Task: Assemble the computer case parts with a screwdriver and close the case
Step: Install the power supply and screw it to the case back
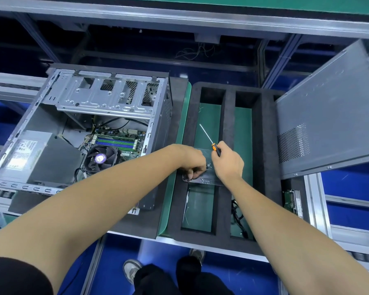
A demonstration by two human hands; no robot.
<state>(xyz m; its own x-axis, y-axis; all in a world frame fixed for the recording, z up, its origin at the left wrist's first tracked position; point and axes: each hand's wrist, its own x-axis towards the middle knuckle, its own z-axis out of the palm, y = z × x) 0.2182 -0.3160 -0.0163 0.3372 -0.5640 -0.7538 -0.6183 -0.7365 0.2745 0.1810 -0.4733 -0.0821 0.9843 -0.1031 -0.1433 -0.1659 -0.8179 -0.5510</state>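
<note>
L hand [195, 165] pinches bracket [202, 179] on foam tray [264, 145], prob to steady it; R hand [227, 161] grips screwdriver [210, 141], tip up, idle.

One open computer case [83, 135], one loose side panel [328, 116], one screwdriver [209, 139], one foam tray [266, 145] right of the case, two hands: left hand [193, 161], right hand [228, 160]

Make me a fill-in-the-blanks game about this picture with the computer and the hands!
1. The right hand holds a ____ with an orange and black handle.
2. The computer case lies open to the ____ of the foam tray.
3. The left hand grips a small ____ plate.

Missing words: screwdriver; left; metal
</note>
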